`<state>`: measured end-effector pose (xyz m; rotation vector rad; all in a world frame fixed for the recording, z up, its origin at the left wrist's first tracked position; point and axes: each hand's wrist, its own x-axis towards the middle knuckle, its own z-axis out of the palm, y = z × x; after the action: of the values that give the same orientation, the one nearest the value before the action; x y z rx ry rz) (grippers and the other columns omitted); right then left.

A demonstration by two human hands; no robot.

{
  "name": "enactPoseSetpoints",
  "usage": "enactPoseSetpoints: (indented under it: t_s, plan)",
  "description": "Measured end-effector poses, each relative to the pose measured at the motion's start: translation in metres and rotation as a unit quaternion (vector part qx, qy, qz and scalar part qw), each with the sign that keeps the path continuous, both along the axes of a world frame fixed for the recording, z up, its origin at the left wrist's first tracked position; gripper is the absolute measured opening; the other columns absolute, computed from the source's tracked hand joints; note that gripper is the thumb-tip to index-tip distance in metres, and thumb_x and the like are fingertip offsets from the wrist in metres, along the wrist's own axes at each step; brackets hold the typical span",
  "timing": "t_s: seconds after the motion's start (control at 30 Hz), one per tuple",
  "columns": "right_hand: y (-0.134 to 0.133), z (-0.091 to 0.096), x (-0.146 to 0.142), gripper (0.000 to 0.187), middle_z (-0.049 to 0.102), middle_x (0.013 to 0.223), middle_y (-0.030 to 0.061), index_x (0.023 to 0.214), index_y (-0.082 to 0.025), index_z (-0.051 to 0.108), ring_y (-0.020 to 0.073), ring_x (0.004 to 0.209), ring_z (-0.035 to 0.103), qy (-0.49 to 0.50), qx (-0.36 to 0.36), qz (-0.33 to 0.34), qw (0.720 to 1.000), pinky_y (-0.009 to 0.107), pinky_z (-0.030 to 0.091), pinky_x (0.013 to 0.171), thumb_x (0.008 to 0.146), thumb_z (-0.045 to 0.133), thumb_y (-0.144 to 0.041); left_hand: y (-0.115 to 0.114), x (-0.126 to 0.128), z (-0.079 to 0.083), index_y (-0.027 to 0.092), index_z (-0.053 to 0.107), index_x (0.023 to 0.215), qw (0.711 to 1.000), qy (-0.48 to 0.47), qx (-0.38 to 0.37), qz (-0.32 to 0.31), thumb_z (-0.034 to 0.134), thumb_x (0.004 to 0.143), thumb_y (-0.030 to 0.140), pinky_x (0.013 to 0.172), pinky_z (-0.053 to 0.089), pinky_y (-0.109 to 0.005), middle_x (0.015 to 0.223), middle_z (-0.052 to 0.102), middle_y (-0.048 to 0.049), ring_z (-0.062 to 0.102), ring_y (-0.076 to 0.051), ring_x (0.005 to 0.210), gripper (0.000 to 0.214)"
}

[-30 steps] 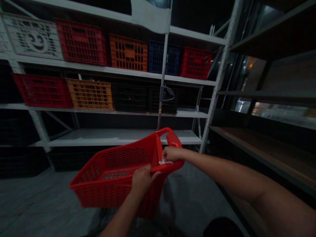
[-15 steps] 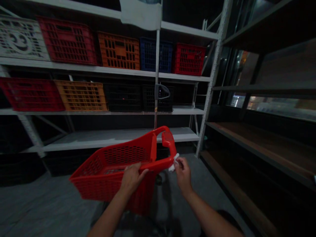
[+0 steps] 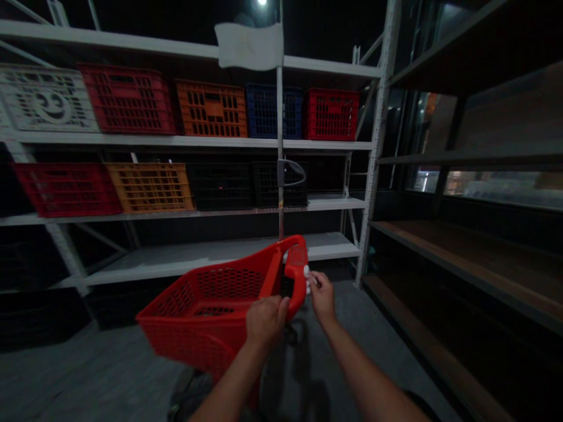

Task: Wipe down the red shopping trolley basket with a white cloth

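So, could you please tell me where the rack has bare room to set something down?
The low white shelf behind the red cart has a bare stretch; the middle shelf has a short patch between the black crates and the right upright. The upper crates sit crowded; the left hand and right hand crowd the handle end.

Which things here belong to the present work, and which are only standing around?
In use:
cart, under the left hand
white cloth, in the right hand, at the handle

Only around:
crates, on the white shelves
brown shelves, at right
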<state>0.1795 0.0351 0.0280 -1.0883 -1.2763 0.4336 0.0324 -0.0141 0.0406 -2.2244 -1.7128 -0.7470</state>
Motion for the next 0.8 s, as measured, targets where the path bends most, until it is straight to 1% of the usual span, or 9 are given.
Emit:
enactPoseSetpoints:
  t_s: [0.1,0.17,0.27,0.33,0.4,0.53,0.6,0.7,0.8]
  plan:
    - [0.009,0.014,0.004,0.018,0.056,0.091,0.008,0.085,-0.016,0.055,0.0177,0.088,0.052,-0.047,-0.027,0.015,0.998,0.028,0.041,0.08,0.078,0.039,-0.018,-0.006,-0.013,-0.004,0.018,0.058,0.067,1.0,-0.003,0.005,0.011,0.015,0.088,0.039,0.064,0.036,-0.027,0.07,0.065,-0.0066,0.058,-0.017,0.071,0.052]
    - [-0.007,0.012,-0.004,0.019,0.055,0.09,0.0075,0.083,-0.016,0.057,0.0174,0.089,0.052,-0.046,0.007,0.029,0.999,0.027,0.04,0.081,0.079,0.038,-0.018,-0.01,-0.021,-0.006,0.018,0.058,0.067,1.0,-0.007,0.013,0.011,0.015,0.088,0.038,0.064,0.037,-0.027,0.069,0.064,-0.0061,0.058,-0.016,0.07,0.052]
    - [-0.04,0.003,-0.017,0.02,0.055,0.087,0.0062,0.081,-0.017,0.06,0.0163,0.087,0.052,-0.064,0.066,0.082,0.992,0.025,0.041,0.079,0.082,0.039,-0.019,-0.016,-0.035,-0.009,0.019,0.058,0.064,1.0,-0.003,0.031,0.0,0.013,0.087,0.038,0.064,0.037,-0.028,0.065,0.063,-0.0054,0.058,-0.016,0.067,0.054]
    - [-0.047,0.004,-0.016,0.021,0.054,0.086,0.0055,0.083,-0.018,0.062,0.0157,0.084,0.053,-0.102,0.086,0.112,0.985,0.024,0.042,0.077,0.082,0.041,-0.018,-0.021,-0.046,-0.011,0.019,0.057,0.063,0.999,-0.004,0.048,-0.019,0.012,0.087,0.039,0.064,0.038,-0.028,0.064,0.063,-0.0055,0.057,-0.017,0.066,0.054]
    - [-0.033,0.013,-0.008,0.021,0.054,0.086,0.0055,0.085,-0.018,0.064,0.0157,0.083,0.053,-0.142,0.093,0.111,0.979,0.025,0.042,0.076,0.08,0.043,-0.016,-0.027,-0.057,-0.013,0.019,0.057,0.063,0.997,-0.017,0.065,-0.048,0.013,0.087,0.039,0.064,0.038,-0.029,0.063,0.062,-0.0056,0.056,-0.016,0.065,0.054]
    - [0.015,0.039,0.01,0.02,0.056,0.082,0.0067,0.081,-0.016,0.066,0.0171,0.08,0.053,-0.2,0.053,0.05,0.977,0.028,0.043,0.077,0.077,0.047,-0.012,-0.036,-0.077,-0.012,0.019,0.054,0.06,0.991,-0.053,0.065,-0.103,0.015,0.086,0.039,0.063,0.038,-0.028,0.059,0.058,-0.0049,0.053,-0.015,0.062,0.05]
    - [0.016,0.046,0.007,0.02,0.058,0.081,0.0071,0.077,-0.016,0.066,0.0174,0.081,0.054,-0.224,0.043,0.046,0.973,0.029,0.043,0.079,0.078,0.047,-0.011,-0.039,-0.085,-0.011,0.019,0.052,0.058,0.989,-0.06,0.05,-0.122,0.016,0.085,0.038,0.063,0.038,-0.028,0.059,0.056,-0.0046,0.051,-0.015,0.062,0.048]
    - [-0.018,0.042,-0.013,0.021,0.061,0.084,0.0066,0.078,-0.017,0.065,0.0163,0.082,0.056,-0.247,0.076,0.097,0.961,0.027,0.043,0.08,0.08,0.045,-0.012,-0.043,-0.099,-0.008,0.019,0.051,0.059,0.987,-0.073,0.031,-0.137,0.016,0.085,0.036,0.066,0.039,-0.029,0.06,0.056,-0.0043,0.051,-0.015,0.064,0.046]
    - [-0.054,0.033,-0.028,0.021,0.064,0.091,0.0057,0.087,-0.019,0.065,0.0158,0.089,0.056,-0.268,0.123,0.164,0.941,0.027,0.042,0.083,0.082,0.045,-0.014,-0.049,-0.113,0.001,0.019,0.052,0.061,0.985,-0.087,0.004,-0.146,0.017,0.085,0.035,0.069,0.041,-0.028,0.063,0.057,-0.0043,0.052,-0.015,0.066,0.046]
